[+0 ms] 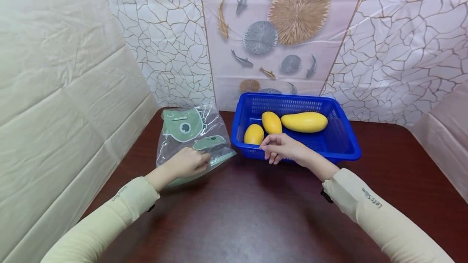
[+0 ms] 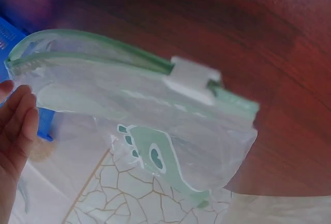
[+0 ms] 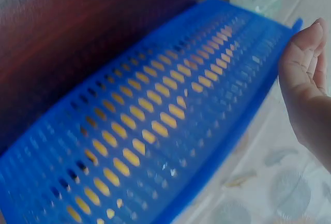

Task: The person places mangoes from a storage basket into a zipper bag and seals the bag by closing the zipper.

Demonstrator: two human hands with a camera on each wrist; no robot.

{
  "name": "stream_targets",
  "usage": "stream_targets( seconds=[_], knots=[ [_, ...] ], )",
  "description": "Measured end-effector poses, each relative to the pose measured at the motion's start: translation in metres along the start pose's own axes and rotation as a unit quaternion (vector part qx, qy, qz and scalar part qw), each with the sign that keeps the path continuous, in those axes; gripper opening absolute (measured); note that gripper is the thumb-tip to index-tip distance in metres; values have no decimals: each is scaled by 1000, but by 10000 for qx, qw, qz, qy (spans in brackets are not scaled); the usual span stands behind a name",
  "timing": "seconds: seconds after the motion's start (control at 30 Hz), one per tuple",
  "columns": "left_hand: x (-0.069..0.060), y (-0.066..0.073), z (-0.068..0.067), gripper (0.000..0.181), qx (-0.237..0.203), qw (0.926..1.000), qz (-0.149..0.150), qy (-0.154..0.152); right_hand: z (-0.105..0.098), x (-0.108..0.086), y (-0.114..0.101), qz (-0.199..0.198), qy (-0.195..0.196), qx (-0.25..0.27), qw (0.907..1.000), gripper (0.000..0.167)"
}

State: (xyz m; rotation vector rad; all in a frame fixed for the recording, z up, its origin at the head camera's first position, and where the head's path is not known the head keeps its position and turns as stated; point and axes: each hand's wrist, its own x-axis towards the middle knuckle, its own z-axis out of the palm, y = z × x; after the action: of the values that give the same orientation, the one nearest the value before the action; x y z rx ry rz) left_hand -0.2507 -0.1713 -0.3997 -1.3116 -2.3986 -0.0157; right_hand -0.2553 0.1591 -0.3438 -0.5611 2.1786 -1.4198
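A clear zip bag (image 1: 215, 119) with green cartoon prints lies on the table at left. Its mouth gapes in the left wrist view, where a white slider (image 2: 194, 79) sits on the green zip. My left hand (image 1: 188, 162) is over the mouth edge; its fingers (image 2: 21, 115) look loosely bent, with nothing visible between thumb and fingers. Whether it touches the plastic cannot be told. Yellow mangoes, two small (image 1: 254, 134) and one long (image 1: 305, 122), lie in a blue basket (image 1: 351, 141). My right hand (image 1: 279, 148), fingers loosely curled around nothing visible, is at its front rim, partly hiding more yellow.
The dark wooden table (image 1: 241, 218) extends in front of the bag and basket. Patterned cloth (image 1: 175, 44) hangs behind them, and pale cloth walls (image 1: 76, 104) stand at both sides. The basket stands close to the back cloth, right of the bag.
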Motion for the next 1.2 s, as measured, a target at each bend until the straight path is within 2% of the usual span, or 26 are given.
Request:
stream_targets(
  seconds=[0.17, 0.37, 0.5, 0.6, 0.73, 0.83, 0.97, 1.2],
  knots=[
    [14, -3, -5, 13, 46, 9996, -271, -64, -15, -2, -4, -10, 357, -146, 9993, 26],
    [38, 2, -4, 43, -386, 9977, -542, -133, -28, -4, 0, -19, 772, -335, 9964, 23],
    [50, 9, 3, 55, -528, 9968, -536, -263, -36, -4, 7, -237, 1034, -868, 9906, 19],
    [56, 15, 7, 60, -582, 9957, -578, -437, -42, -2, 13, -338, 1237, -1627, 9783, 16],
    [62, 24, 11, 63, -785, 9915, -694, -773, -48, 2, 22, -370, 1441, -2795, 9486, 12],
    [62, 28, 13, 66, -935, 9859, -876, -1073, -51, 7, 29, -390, 1369, -3339, 9318, 15],
    [58, 29, 13, 69, -1053, 9815, -1073, -1181, -55, 12, 35, -512, 1126, -3658, 9224, 21],
    [60, 34, 13, 76, -1365, 9770, -1044, -1265, -61, 12, 40, -669, 763, -4008, 9105, 30]
  ],
)
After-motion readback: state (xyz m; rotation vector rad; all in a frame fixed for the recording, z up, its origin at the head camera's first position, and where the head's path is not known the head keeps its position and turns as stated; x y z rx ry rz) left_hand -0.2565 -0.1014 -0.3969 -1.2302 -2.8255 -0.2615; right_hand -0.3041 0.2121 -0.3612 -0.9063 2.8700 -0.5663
